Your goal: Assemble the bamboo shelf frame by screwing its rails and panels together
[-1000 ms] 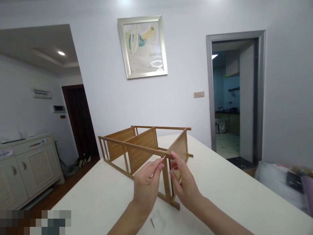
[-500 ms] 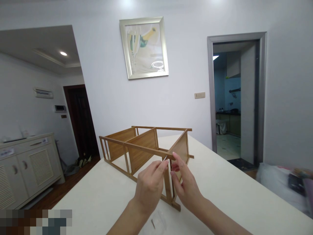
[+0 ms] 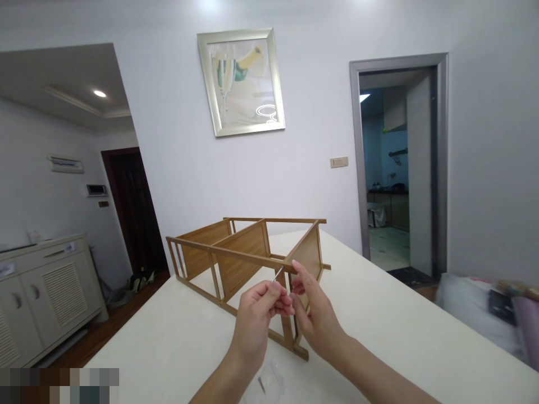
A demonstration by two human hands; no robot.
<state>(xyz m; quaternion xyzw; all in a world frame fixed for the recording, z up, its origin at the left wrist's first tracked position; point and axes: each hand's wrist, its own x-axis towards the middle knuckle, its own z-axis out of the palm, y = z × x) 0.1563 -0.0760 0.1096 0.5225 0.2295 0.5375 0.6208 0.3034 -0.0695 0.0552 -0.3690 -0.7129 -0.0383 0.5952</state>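
A bamboo shelf frame point(image 3: 246, 247) lies on its side on the white table point(image 3: 379, 314). My left hand point(image 3: 256, 322) is closed in a pinch on a thin metal pin point(image 3: 278, 274), whose tip points at the near end of the frame's top rail. My right hand point(image 3: 314, 314) is beside it, fingers curled around the frame's near upright post and touching the left fingertips.
A small clear plastic bag point(image 3: 269, 381) with a metal part lies on the table below my wrists. A blurred white bag point(image 3: 484, 314) sits at the table's right edge. A white sideboard point(image 3: 37, 292) stands left. A framed picture point(image 3: 240, 81) hangs on the wall; an open doorway point(image 3: 396, 168) is at right.
My left hand has drawn slightly back and down from the rail with the pin. The right hand has barely moved. The view shifted a little.
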